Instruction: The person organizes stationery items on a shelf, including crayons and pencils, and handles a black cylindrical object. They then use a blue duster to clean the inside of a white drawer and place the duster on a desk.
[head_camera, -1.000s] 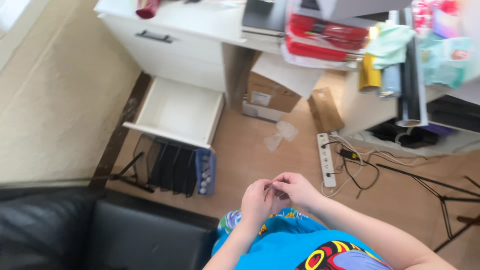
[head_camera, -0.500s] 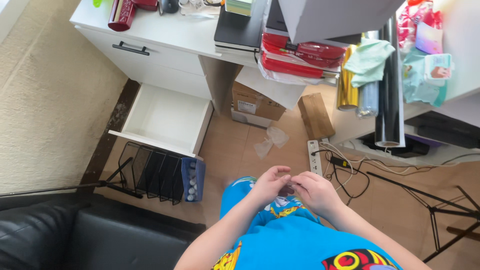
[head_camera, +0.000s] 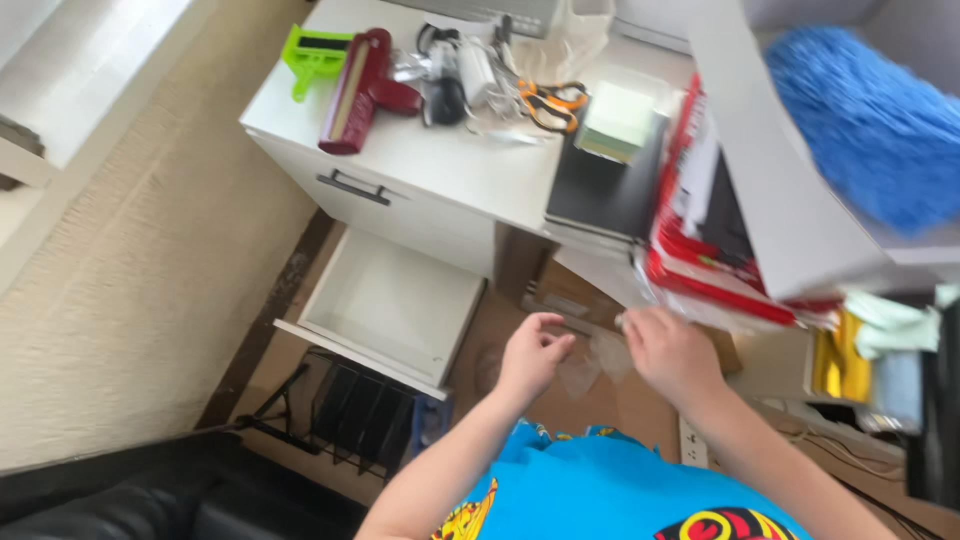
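Clear plastic scrap (head_camera: 598, 360), thin and crumpled, sits between my two hands, low in the scene above the brown floor (head_camera: 640, 405). My left hand (head_camera: 532, 355) has its fingers curled loosely inward; I cannot tell whether they touch the scrap. My right hand (head_camera: 668, 350) is half open, fingertips at the scrap's right edge. Just left, the open white drawer (head_camera: 390, 305) juts toward me, its front edge near my left wrist. Farther off, the white cabinet top (head_camera: 450, 165) carries clutter, and red-edged papers (head_camera: 700, 270) overhang my right hand.
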